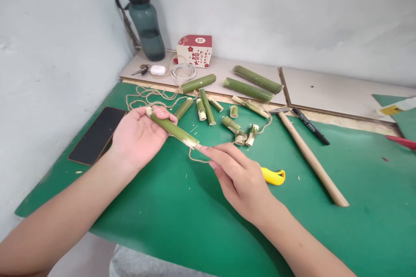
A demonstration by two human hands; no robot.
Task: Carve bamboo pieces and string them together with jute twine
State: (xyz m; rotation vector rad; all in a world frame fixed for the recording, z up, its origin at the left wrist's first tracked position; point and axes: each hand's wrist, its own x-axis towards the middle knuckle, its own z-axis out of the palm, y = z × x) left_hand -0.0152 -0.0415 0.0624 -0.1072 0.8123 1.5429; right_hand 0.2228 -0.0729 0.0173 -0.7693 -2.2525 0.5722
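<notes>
My left hand (pixel 139 134) lies palm up, its fingers closed around a green bamboo tube (pixel 173 130) that slants down to the right. The tube's near end is scraped pale. My right hand (pixel 240 177) reaches its index finger to that end; the thumb sits lower, apart from the tube. A strand of twine (pixel 196 160) hangs below the tube and disappears behind my right hand. Past the right hand shows a yellow handle (pixel 274 176), partly hidden. Short bamboo pieces (pixel 230 124), some tied with twine, lie just beyond both hands.
A phone (pixel 97 135) lies left on the green mat (pixel 162 225). To the right are a hammer (pixel 312 160) and a black marker (pixel 310 125). The back ledge holds longer bamboo tubes (pixel 248 89), a tape roll (pixel 183 72), a red-and-white box (pixel 195 52) and a bottle (pixel 147 26).
</notes>
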